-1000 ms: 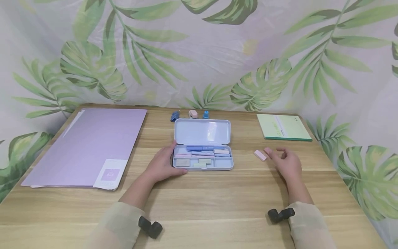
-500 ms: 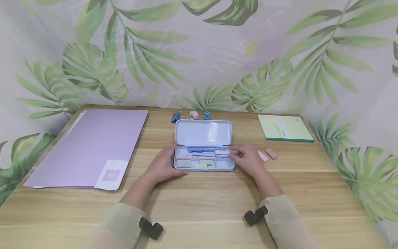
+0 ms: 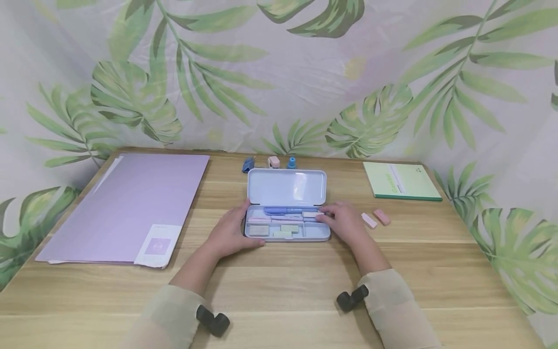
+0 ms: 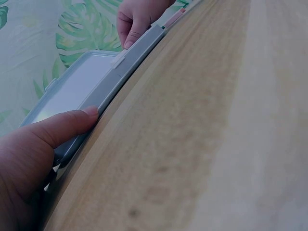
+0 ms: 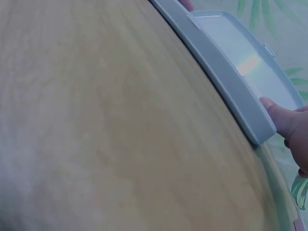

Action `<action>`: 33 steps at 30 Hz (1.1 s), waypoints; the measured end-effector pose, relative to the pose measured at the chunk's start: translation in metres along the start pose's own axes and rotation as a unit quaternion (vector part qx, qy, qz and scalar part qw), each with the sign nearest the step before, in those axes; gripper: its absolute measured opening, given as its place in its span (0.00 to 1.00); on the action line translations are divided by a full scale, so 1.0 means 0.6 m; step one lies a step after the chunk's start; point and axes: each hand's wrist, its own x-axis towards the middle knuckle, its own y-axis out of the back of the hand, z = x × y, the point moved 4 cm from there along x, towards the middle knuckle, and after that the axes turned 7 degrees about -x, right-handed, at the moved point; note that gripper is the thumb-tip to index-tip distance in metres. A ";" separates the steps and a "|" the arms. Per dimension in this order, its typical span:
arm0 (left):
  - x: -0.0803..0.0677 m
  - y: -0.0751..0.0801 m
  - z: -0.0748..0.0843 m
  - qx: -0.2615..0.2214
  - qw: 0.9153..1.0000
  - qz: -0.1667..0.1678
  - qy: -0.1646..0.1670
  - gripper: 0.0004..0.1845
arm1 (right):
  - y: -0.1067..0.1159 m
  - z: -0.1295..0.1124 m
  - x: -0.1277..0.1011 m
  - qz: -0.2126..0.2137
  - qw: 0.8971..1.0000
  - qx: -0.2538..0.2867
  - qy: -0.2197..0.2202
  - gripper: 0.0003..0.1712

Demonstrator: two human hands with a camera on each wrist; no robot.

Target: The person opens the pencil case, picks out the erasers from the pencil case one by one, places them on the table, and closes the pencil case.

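A pale blue pencil case (image 3: 318, 232) lies with its lid (image 3: 286, 187) raised. My left hand (image 3: 228, 229) grips its left end, the thumb along the front edge; in the left wrist view that thumb (image 4: 72, 126) presses the side wall. At the right end, my right hand (image 3: 346, 223) reaches in, its thumb and forefinger pinching the right end of a white eraser (image 3: 310, 214) above the pens. A blue pen (image 3: 283, 211) lies at the back. Grey (image 3: 258, 230) and pale green erasers (image 3: 289, 228) sit in the front compartments. The fingertips are partly hidden.
Two erasers, a pale pink one (image 3: 369, 220) and a darker pink one (image 3: 381, 217), lie right of the case. A green notebook (image 3: 403, 181) and a purple folder (image 3: 131, 203) flank it. Small items, including a blue sharpener-like piece (image 3: 291, 163), stand behind the lid.
My right hand has let go of the darker pink eraser beside the pale one and moved left to the case's right end. My left hand keeps its hold on the case.
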 end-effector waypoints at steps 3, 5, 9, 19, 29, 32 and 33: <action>0.000 -0.001 -0.001 0.002 1.000 0.000 0.001 0.67 | 0.003 -0.003 -0.002 0.028 0.999 -0.027 0.011 0.20; 0.000 -0.001 -0.001 0.003 1.000 0.001 0.002 0.67 | 0.005 -0.005 -0.003 0.045 0.998 -0.036 0.025 0.18; 0.001 -0.002 -0.002 0.002 1.000 0.001 0.002 0.67 | 0.004 -0.007 -0.003 0.063 0.996 -0.034 0.049 0.14; -0.001 -0.002 -0.002 0.000 1.000 -0.002 0.007 0.67 | 0.006 -0.006 -0.007 0.063 0.997 0.038 0.020 0.12; -0.002 -0.001 0.002 -0.004 1.000 -0.004 0.005 0.66 | 0.041 0.075 -0.053 0.077 0.977 0.152 -0.126 0.17; -0.001 0.000 0.001 -0.003 1.000 -0.005 0.006 0.66 | 0.054 0.125 -0.077 0.090 0.970 0.149 -0.169 0.19; 0.000 0.000 0.001 -0.004 1.000 -0.005 0.006 0.66 | 0.058 0.143 -0.085 0.092 0.966 0.152 -0.189 0.21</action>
